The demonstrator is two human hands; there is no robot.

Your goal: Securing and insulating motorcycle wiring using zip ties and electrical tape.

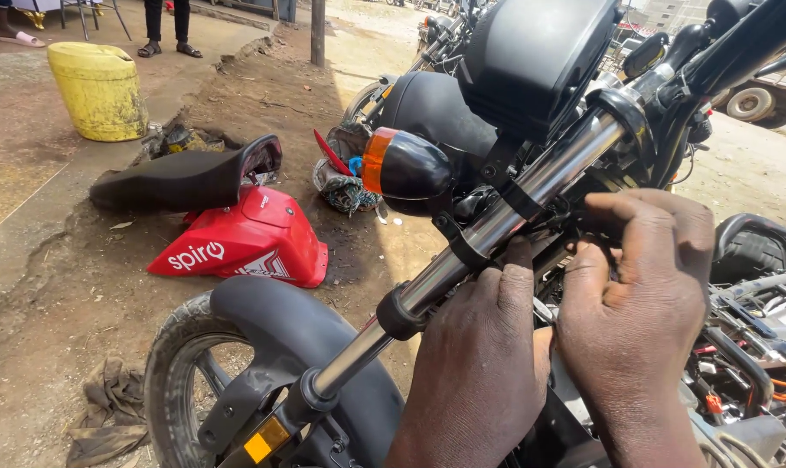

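Both grips were closed at the motorcycle's front: your left hand [479,364] pinched something small beside the chrome fork tube [497,221], your right hand [640,303] curled over a hidden part behind it. You did best bracing against the tube, turning slowly.
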